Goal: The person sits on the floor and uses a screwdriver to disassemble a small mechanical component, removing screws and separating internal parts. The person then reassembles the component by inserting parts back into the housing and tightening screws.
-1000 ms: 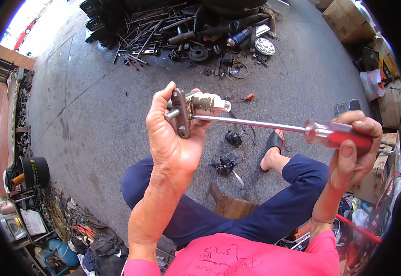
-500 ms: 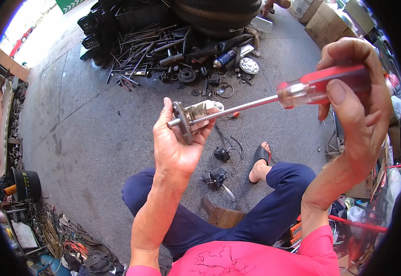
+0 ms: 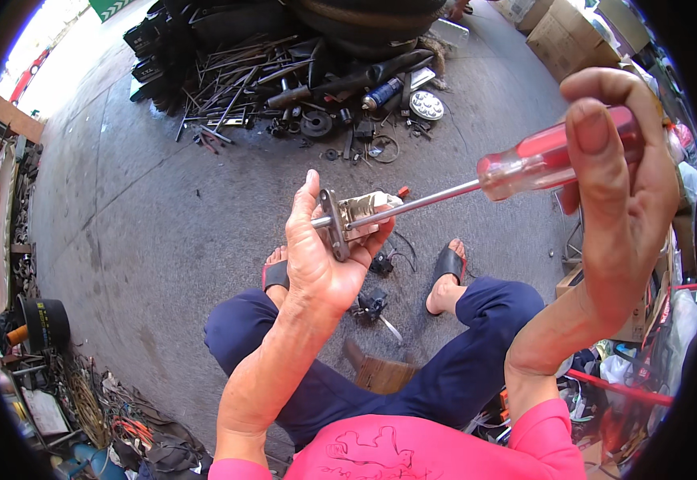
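Note:
My left hand (image 3: 316, 264) holds a metal assembly (image 3: 360, 210) near the middle of the view, made of a dark plate with a protruding pin, a dirty cylindrical body and a white end. My right hand (image 3: 616, 176) grips a long screwdriver (image 3: 508, 168) by its clear and red handle; the shaft slants down to the left, and its tip meets the assembly beside the plate. Below, between my legs, two black parts with wires (image 3: 372, 304) lie on the concrete floor, the upper one half hidden by my left hand.
A pile of rods, metal parts and black rubber (image 3: 244, 80) lies ahead. Cardboard boxes (image 3: 560, 40) stand at upper right. A black tub (image 3: 44, 322) and tangled cables line the left side. Another person's hand (image 3: 459, 8) shows at the top edge. A wooden block (image 3: 384, 372) is between my legs.
My right hand and the screwdriver handle have risen, so the shaft now slopes down leftward instead of lying nearly level. My left hand and the assembly have shifted right and slightly down.

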Demonstrator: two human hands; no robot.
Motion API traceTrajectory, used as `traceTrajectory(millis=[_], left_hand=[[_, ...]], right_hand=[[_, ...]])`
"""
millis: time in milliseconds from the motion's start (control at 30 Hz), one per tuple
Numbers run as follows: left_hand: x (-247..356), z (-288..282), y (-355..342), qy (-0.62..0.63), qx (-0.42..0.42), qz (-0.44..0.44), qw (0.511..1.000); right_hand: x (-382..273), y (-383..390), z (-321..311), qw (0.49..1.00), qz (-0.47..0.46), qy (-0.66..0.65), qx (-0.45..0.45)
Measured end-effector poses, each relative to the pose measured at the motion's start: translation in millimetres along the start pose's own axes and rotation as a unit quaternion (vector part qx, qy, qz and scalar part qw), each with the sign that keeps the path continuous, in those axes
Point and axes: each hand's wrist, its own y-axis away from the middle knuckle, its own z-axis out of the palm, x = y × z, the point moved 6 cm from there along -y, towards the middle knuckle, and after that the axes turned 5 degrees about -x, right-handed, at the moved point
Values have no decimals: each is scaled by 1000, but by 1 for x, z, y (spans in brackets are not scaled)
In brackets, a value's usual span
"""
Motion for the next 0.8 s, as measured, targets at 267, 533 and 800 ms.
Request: traceTrajectory(millis=[267, 533, 800], left_hand=[[-14, 2, -5, -17, 34, 9, 999], [-16, 2, -6, -34, 35, 9, 999], [-10, -3, -9, -25, 29, 11, 999]], right_hand=[[8, 4, -8, 1000, -3, -14, -21], [27, 6, -15, 997, 58, 11, -40], [34, 6, -15, 996, 81, 41, -20]])
